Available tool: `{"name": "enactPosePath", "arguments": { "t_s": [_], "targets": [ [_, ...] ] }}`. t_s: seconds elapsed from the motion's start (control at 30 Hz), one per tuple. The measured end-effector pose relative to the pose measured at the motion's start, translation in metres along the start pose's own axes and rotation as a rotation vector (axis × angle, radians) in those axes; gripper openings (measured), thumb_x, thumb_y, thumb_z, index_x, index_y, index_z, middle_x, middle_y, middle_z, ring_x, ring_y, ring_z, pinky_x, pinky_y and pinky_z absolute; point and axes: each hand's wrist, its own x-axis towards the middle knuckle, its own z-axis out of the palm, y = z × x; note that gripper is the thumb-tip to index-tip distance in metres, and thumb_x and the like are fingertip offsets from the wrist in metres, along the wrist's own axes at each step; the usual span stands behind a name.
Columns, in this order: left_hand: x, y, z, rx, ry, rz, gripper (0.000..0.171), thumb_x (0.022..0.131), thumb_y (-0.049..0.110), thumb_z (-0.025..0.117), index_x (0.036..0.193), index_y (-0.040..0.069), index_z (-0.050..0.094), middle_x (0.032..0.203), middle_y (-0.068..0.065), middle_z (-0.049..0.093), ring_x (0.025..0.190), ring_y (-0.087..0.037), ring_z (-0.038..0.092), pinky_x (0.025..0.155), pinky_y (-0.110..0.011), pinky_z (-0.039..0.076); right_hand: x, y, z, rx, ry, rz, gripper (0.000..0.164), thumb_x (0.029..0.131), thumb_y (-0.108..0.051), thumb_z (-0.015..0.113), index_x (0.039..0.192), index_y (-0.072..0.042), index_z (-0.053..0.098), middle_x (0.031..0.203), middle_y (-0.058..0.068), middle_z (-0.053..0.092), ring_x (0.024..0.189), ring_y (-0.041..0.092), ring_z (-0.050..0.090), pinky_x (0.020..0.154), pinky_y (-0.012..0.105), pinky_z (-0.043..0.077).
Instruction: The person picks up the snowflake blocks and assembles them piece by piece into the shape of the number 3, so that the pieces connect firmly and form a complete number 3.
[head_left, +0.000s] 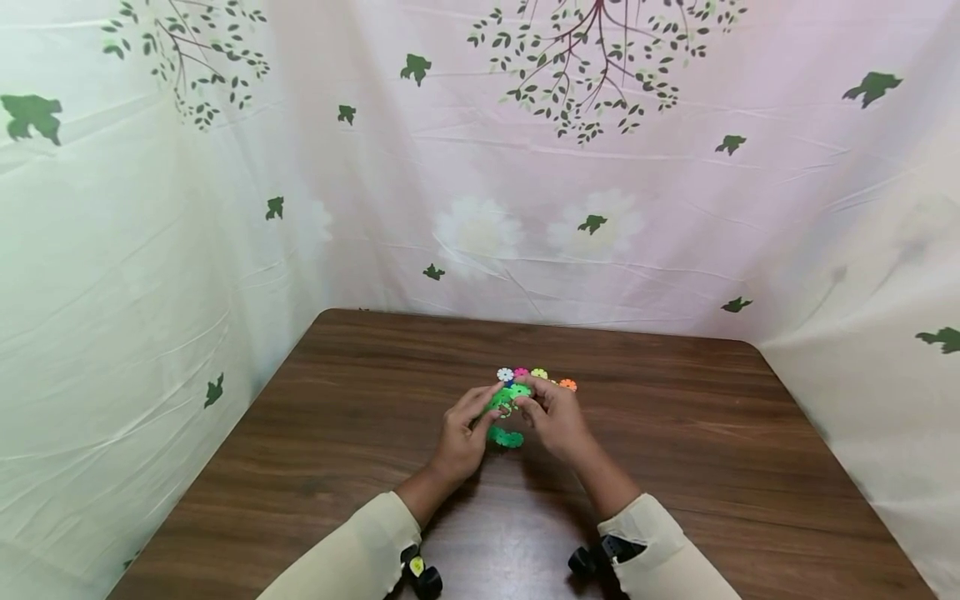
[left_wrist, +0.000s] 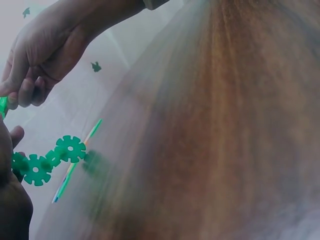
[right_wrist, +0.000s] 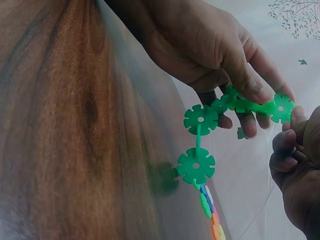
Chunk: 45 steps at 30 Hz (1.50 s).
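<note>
Both hands meet above the table, joined by a chain of green notched plastic discs [right_wrist: 196, 165] that slot into one another. My left hand [head_left: 461, 433] holds the chain between thumb and fingers, and its free end hangs below that hand [right_wrist: 210, 52]. With thumb and fingertips, my right hand [head_left: 558, 421] pinches a lighter green disc [head_left: 519, 390] at the other end. In the right wrist view, the right hand [right_wrist: 302, 165] touches this end disc [right_wrist: 283, 108]. The left wrist view shows the dangling discs [left_wrist: 70, 148]; the left hand [left_wrist: 12, 195] is partly cut off.
Beyond the hands on the brown wooden table [head_left: 360, 367] lie loose notched discs: white [head_left: 506, 374], pink [head_left: 521, 372], yellow [head_left: 539, 373] and orange [head_left: 568, 384]. Patterned cloth [head_left: 525, 267] hangs behind the table and along both sides.
</note>
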Motion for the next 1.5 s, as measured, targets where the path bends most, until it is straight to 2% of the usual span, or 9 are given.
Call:
{"name": "enactPosePath", "arguments": {
  "t_s": [0.27, 0.47, 0.6, 0.73, 0.83, 0.97, 1.27, 1.4, 1.5],
  "targets": [
    [-0.004, 0.0, -0.002, -0.002, 0.0, 0.005, 0.046, 0.098, -0.011, 0.069, 0.144, -0.009, 0.065, 0.128, -0.027, 0.074, 0.109, -0.038, 0.077, 0.1, -0.021, 0.059, -0.003, 0.002, 0.01, 0.052, 0.037, 0.025, 0.026, 0.103, 0.006, 0.066, 0.129, 0.011, 0.071, 0.082, 0.026, 0.067, 0.065, 0.009, 0.056, 0.059, 0.02, 0.047],
    [-0.006, 0.0, -0.003, 0.005, 0.004, 0.004, 0.044, 0.098, -0.009, 0.069, 0.142, -0.01, 0.066, 0.127, -0.025, 0.074, 0.112, -0.035, 0.076, 0.1, -0.021, 0.059, -0.006, 0.004, 0.016, 0.09, 0.058, 0.019, 0.023, 0.104, 0.005, 0.066, 0.125, 0.011, 0.072, 0.08, 0.023, 0.067, 0.063, 0.007, 0.054, 0.058, 0.02, 0.046],
    [-0.006, 0.0, -0.002, -0.001, 0.011, -0.007, 0.041, 0.1, -0.009, 0.069, 0.14, -0.012, 0.066, 0.128, -0.024, 0.074, 0.113, -0.039, 0.075, 0.099, -0.028, 0.061, -0.006, 0.005, 0.016, 0.089, 0.061, 0.009, 0.027, 0.103, 0.005, 0.067, 0.129, 0.013, 0.07, 0.078, 0.021, 0.065, 0.063, 0.007, 0.054, 0.057, 0.02, 0.046],
    [-0.006, 0.001, -0.002, -0.016, 0.003, -0.035, 0.042, 0.101, -0.011, 0.065, 0.143, -0.008, 0.065, 0.134, -0.024, 0.072, 0.12, -0.039, 0.072, 0.101, -0.039, 0.062, -0.006, 0.005, 0.014, 0.06, 0.058, 0.003, 0.034, 0.103, 0.003, 0.069, 0.136, 0.01, 0.069, 0.08, 0.016, 0.065, 0.064, 0.007, 0.055, 0.058, 0.021, 0.047],
    [-0.006, 0.001, -0.003, -0.026, -0.004, -0.07, 0.041, 0.104, -0.01, 0.064, 0.145, -0.006, 0.063, 0.137, -0.023, 0.07, 0.126, -0.036, 0.07, 0.105, -0.039, 0.06, -0.004, 0.006, 0.013, 0.049, 0.052, 0.012, 0.042, 0.102, 0.001, 0.071, 0.144, 0.007, 0.066, 0.087, 0.016, 0.064, 0.066, 0.008, 0.057, 0.06, 0.021, 0.048],
    [-0.006, 0.001, -0.004, -0.031, -0.008, -0.111, 0.041, 0.107, -0.005, 0.063, 0.148, -0.003, 0.062, 0.138, -0.022, 0.069, 0.128, -0.033, 0.069, 0.108, -0.037, 0.058, -0.003, 0.008, 0.008, 0.048, 0.05, 0.013, 0.049, 0.101, 0.002, 0.073, 0.148, 0.007, 0.062, 0.091, 0.016, 0.065, 0.067, 0.01, 0.058, 0.061, 0.021, 0.05],
    [-0.006, -0.003, -0.007, 0.0, 0.054, -0.104, 0.044, 0.105, -0.012, 0.06, 0.147, -0.001, 0.061, 0.137, -0.024, 0.069, 0.123, -0.041, 0.07, 0.101, -0.05, 0.06, -0.004, 0.018, -0.007, -0.015, 0.031, -0.002, 0.044, 0.1, 0.006, 0.071, 0.143, 0.01, 0.065, 0.088, 0.017, 0.067, 0.066, 0.008, 0.056, 0.06, 0.021, 0.05],
    [-0.004, -0.005, -0.01, -0.002, 0.041, -0.125, 0.041, 0.109, -0.007, 0.058, 0.149, 0.001, 0.059, 0.138, -0.022, 0.069, 0.121, -0.041, 0.07, 0.099, -0.055, 0.06, -0.005, 0.027, -0.019, -0.057, 0.042, 0.015, 0.043, 0.099, 0.006, 0.073, 0.142, 0.011, 0.065, 0.091, 0.021, 0.069, 0.066, 0.008, 0.056, 0.06, 0.021, 0.05],
    [-0.003, -0.003, -0.013, 0.01, 0.024, -0.165, 0.04, 0.111, 0.0, 0.057, 0.151, 0.001, 0.058, 0.142, -0.022, 0.067, 0.124, -0.04, 0.069, 0.101, -0.057, 0.058, -0.007, 0.035, -0.027, -0.071, 0.055, 0.028, 0.041, 0.1, 0.005, 0.073, 0.14, 0.012, 0.066, 0.091, 0.023, 0.069, 0.066, 0.009, 0.056, 0.06, 0.022, 0.05]
  ]
}}
